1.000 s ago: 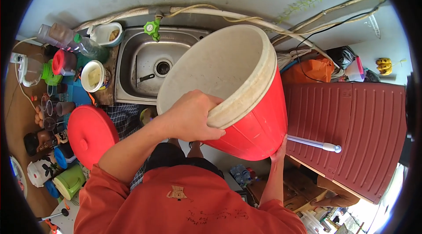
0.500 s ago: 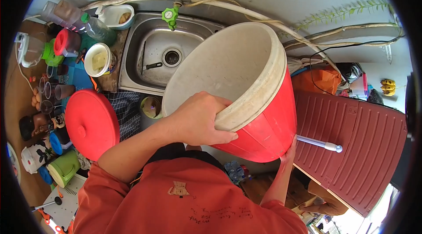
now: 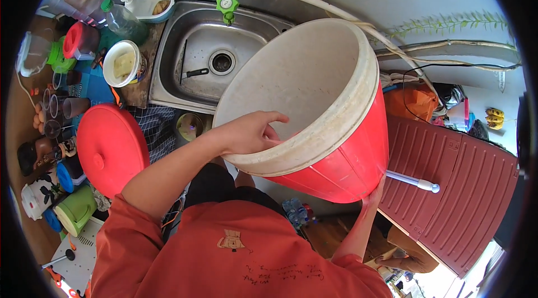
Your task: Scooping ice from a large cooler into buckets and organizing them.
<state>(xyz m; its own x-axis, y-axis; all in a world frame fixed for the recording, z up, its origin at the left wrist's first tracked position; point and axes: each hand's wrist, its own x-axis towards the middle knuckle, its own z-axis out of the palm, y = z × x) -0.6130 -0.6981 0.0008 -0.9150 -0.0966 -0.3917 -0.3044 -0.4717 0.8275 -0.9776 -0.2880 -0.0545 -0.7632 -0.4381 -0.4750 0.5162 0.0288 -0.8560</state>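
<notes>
A big red bucket [image 3: 347, 155] with a pale, stained inside is tilted in front of me, its mouth facing the sink. My left hand [image 3: 252, 133] reaches over the near side of its rim, fingers apart and partly inside; nothing shows in its grasp. At the bucket's lower right, my right hand [image 3: 374, 192] supports it near the base, with most of its fingers hidden behind. Left of my forearm is a round red lid [image 3: 112, 147] with a central knob. Beyond the bucket is a metal sink [image 3: 162, 88], holding a black-handled utensil [image 3: 196, 73] beside the drain.
A green-handled tap [image 3: 227, 7] projects over the sink. At left, cups, bottles and a white tub [image 3: 123, 64] crowd the counter. A dark red ribbed cabinet [image 3: 454, 191] stands at right, near a pale rod [image 3: 412, 180]. Another person's arm [image 3: 412, 253] shows at lower right.
My left hand has loosened from the rim, its thumb no longer outside, and extends fingers into the bucket. The bucket has shifted slightly right in view; my right hand keeps supporting it.
</notes>
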